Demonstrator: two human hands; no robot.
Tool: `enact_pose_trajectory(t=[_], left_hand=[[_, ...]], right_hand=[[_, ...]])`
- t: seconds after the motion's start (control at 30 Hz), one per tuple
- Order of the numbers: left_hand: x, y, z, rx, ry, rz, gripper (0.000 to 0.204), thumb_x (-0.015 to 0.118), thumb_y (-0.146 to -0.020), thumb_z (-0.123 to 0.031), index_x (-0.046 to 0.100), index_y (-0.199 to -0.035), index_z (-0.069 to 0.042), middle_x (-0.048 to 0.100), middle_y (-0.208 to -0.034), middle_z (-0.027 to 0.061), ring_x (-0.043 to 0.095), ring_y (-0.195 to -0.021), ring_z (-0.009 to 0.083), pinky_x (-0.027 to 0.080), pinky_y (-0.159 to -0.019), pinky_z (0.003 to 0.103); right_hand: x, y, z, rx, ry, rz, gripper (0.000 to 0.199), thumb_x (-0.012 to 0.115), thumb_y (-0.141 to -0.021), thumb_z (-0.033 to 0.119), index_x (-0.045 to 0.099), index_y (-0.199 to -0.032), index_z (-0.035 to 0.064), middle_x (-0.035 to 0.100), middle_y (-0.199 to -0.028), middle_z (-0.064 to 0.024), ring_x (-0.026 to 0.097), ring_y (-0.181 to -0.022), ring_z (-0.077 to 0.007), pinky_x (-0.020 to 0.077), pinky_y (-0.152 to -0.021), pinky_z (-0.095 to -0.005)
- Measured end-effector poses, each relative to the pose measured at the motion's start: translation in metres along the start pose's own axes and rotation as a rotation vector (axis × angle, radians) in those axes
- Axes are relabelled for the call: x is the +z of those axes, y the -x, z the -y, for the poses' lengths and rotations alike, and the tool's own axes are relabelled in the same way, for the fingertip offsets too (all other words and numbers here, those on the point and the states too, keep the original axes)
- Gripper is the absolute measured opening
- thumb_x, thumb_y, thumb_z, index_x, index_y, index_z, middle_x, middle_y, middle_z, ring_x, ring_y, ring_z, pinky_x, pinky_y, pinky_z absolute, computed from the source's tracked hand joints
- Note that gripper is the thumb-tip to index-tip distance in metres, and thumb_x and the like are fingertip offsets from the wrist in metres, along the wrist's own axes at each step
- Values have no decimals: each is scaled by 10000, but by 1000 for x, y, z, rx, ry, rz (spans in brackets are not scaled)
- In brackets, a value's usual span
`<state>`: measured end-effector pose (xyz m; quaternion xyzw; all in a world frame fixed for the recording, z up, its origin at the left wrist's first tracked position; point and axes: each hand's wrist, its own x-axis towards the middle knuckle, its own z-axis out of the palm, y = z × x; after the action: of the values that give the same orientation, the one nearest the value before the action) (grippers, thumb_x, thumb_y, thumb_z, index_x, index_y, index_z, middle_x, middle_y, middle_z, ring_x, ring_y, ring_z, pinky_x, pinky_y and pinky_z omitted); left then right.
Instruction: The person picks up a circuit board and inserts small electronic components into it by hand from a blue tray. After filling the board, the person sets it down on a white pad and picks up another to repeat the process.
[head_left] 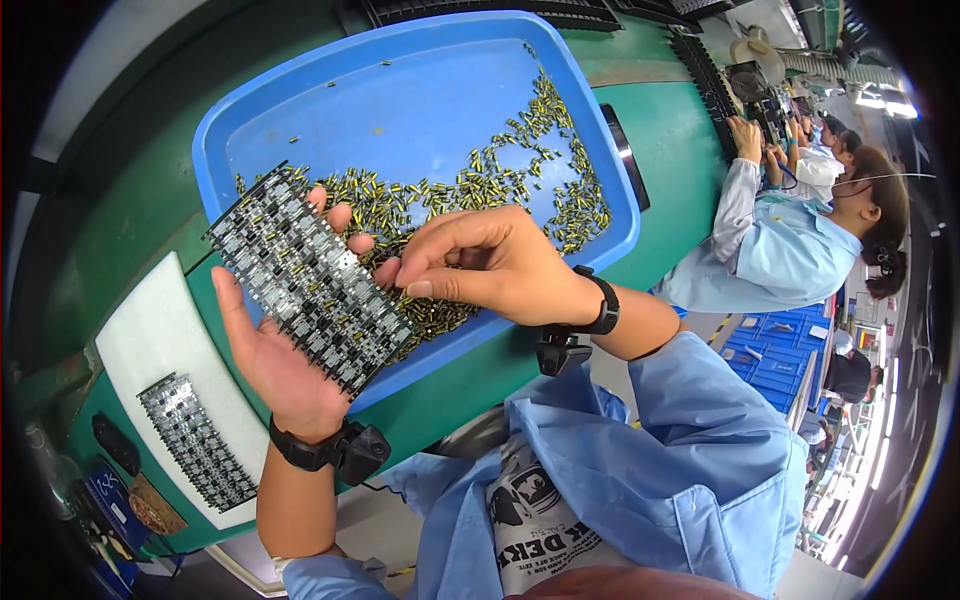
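My left hand (275,375) holds a panel of joined circuit boards (305,275) tilted over the near left side of a blue plastic tray (622,200). The thumb lies along the panel's left edge, and fingertips show past its far right edge. Small parts sit in rows across the panel. My right hand (515,265) is beside the panel's right edge, thumb and forefinger pinched together; whatever is between them is too small to make out. Beneath both hands, small dark-and-yellow cylindrical capacitors (490,180) lie loose in the tray, heaped toward its near and right sides.
A second circuit board panel (195,440) lies on a white mat (150,310) at left, near a black object (115,445). The green bench (665,150) runs under the tray. Co-workers in blue (790,255) sit at right, near black racks (705,85). Blue bins (770,355) stand behind.
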<state>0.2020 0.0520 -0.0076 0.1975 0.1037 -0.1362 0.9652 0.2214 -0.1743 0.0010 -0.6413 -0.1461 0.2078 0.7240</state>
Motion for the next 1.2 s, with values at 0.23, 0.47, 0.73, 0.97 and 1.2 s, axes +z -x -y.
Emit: enact_pose_trajectory(t=[0.23,0.47,0.73,0.97,1.2], left_hand=[[-2,0,5,-2,18,15,800,254,-1145,-648,461,-1612,-32,632,-1491,200,696,-1189,352,594,-1036,533],[-1,1,5,3,11,-26,815,246,-1143,-654,467,-1601,-17,648,-1459,203,700,-1176,337,601,-1020,514],[-8,-2,9,-11,27,53,862,243,-1132,-683,478,-1569,21,649,-1429,189,699,-1163,317,611,-995,499],[-7,-1,10,-1,41,68,866,264,-1124,-700,487,-1550,20,651,-1409,181,700,-1150,310,625,-956,485],[-5,-1,12,43,-41,-2,839,283,-1125,-697,504,-1532,3,650,-1401,174,709,-1120,301,647,-886,452]], right_hand=[[4,0,-3,-39,-85,5,306,807,-949,-68,689,-1230,-34,771,-1171,-137,716,-988,-127,573,-900,-282],[7,3,-6,-77,-87,25,335,812,-938,-76,691,-1246,-22,769,-1184,-140,709,-995,-111,541,-836,-271],[13,5,-11,-414,375,121,353,823,-882,-88,700,-1205,-20,784,-1103,-113,731,-953,-201,566,-883,-358],[27,7,-16,-566,477,103,328,821,-857,-91,697,-1150,-13,786,-1024,-90,714,-892,-236,578,-915,-395],[34,9,-18,-543,468,74,298,826,-857,-87,695,-1110,-1,783,-1005,-94,701,-860,-240,589,-906,-404]])
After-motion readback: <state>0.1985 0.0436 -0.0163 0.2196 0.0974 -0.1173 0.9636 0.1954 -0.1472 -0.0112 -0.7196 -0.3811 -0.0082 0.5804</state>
